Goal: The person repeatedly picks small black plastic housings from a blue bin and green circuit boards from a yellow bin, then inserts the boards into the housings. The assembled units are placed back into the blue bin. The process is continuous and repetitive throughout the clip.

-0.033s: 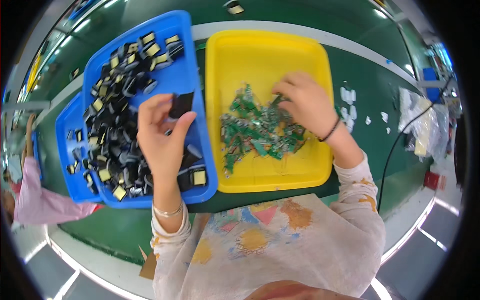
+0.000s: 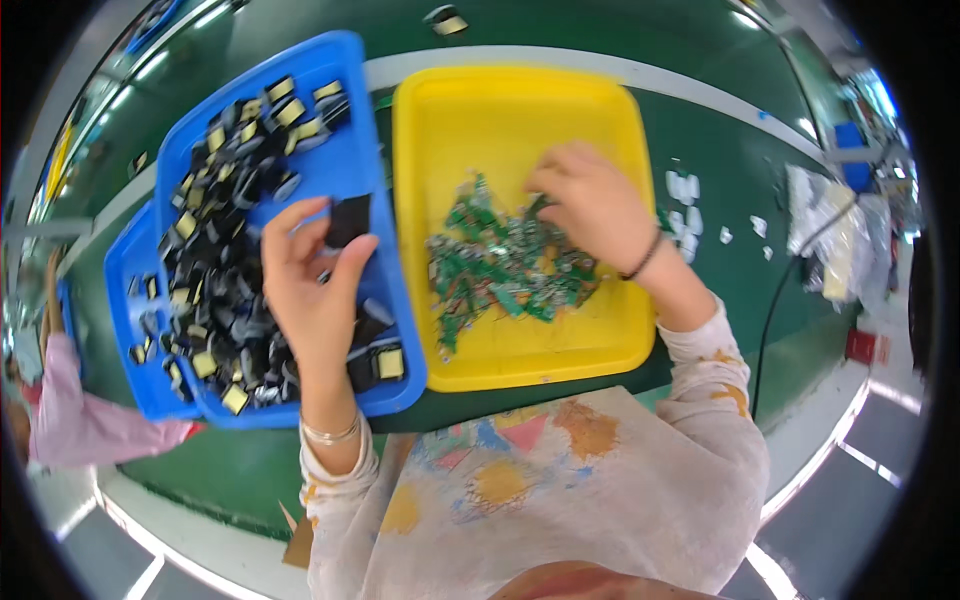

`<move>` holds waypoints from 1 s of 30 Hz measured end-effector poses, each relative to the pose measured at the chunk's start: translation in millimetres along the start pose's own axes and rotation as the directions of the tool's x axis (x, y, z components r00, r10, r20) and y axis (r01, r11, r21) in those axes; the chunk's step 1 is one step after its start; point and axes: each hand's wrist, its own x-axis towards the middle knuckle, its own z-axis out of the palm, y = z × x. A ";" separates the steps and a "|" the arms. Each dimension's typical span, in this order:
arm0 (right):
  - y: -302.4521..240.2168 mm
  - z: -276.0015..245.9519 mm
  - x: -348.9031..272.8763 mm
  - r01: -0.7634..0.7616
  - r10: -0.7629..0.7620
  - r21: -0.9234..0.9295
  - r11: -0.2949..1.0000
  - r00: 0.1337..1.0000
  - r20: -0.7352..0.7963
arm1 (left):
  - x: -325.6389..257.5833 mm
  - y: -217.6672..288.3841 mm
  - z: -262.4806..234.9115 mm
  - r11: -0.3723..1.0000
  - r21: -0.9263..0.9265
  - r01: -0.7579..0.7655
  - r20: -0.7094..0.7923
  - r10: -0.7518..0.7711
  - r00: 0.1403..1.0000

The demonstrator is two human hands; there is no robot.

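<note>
Between the thumb and fingers of my left hand is a flat black square piece, held above the right side of the blue tray. Under and beside that hand lies a heap of black plastic parts, many with pale yellow squares on them. My right hand reaches into the yellow tray. Its fingers are bent together at the upper right of a pile of small green circuit boards. Whether a board is between the fingertips is hidden and blurred.
Another blue tray with black parts juts out at the left. White pieces lie on the green table to the right, near clear plastic bags and a black cable. A person in pink is at far left.
The whole view has shifted slightly, so trays and hands appear a little further left. My left hand still grips the black piece, and my right hand stays over the boards.
</note>
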 end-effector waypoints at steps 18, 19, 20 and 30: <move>-57.0 27.5 14.0 -0.245 -0.061 0.889 -0.387 0.969 0.241 | -19.6 -19.2 29.8 0.995 -0.092 0.038 0.328 -0.005 0.945; -57.6 27.3 14.2 -0.222 -0.031 0.904 -0.365 0.974 0.226 | -23.4 -8.5 33.0 0.988 -0.111 0.109 0.331 -0.066 0.941; -57.6 26.1 13.7 -0.200 0.000 0.919 -0.341 0.977 0.212 | -23.3 -10.0 34.2 0.986 -0.125 0.113 0.343 -0.064 0.937; -59.4 15.9 10.6 -0.232 0.026 0.895 -0.381 0.965 0.261 | -23.1 -19.7 31.9 0.921 -0.268 0.282 0.418 -0.153 0.896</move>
